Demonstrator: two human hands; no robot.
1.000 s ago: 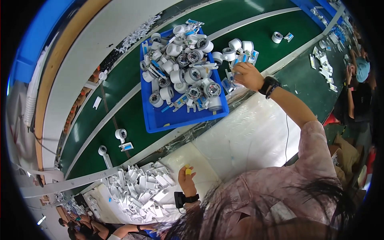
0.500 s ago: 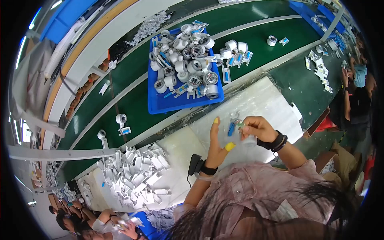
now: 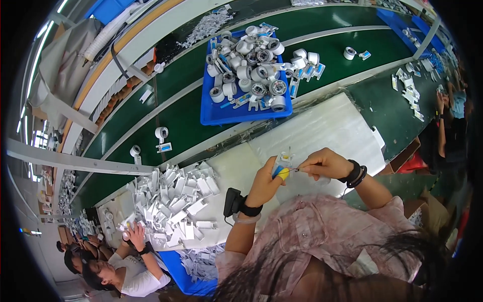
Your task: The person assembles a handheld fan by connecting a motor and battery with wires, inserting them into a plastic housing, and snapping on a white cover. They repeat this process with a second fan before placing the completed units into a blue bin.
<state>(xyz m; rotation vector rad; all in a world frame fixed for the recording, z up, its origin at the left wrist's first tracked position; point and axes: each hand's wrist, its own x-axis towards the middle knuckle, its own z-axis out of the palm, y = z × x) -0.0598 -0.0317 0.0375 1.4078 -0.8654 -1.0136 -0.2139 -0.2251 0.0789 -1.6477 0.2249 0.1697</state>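
Over a white work mat (image 3: pixel 332 126), the left hand (image 3: pixel 265 182) pinches a small clear-and-blue holder (image 3: pixel 283 163) upright, a yellow cot on its fingertip, while the right hand (image 3: pixel 327 163) meets it from the right with thumb and forefinger closed on a thin wire-like strand (image 3: pixel 297 169). Beyond the mat, on the green conveyor belt (image 3: pixel 176 116), sits a blue tray (image 3: pixel 221 108) heaped with white tape-like rolls (image 3: pixel 251 65). To the left lies a pile of white plastic parts (image 3: pixel 173 201), where another person's hand (image 3: pixel 135 234) rests at its lower-left edge.
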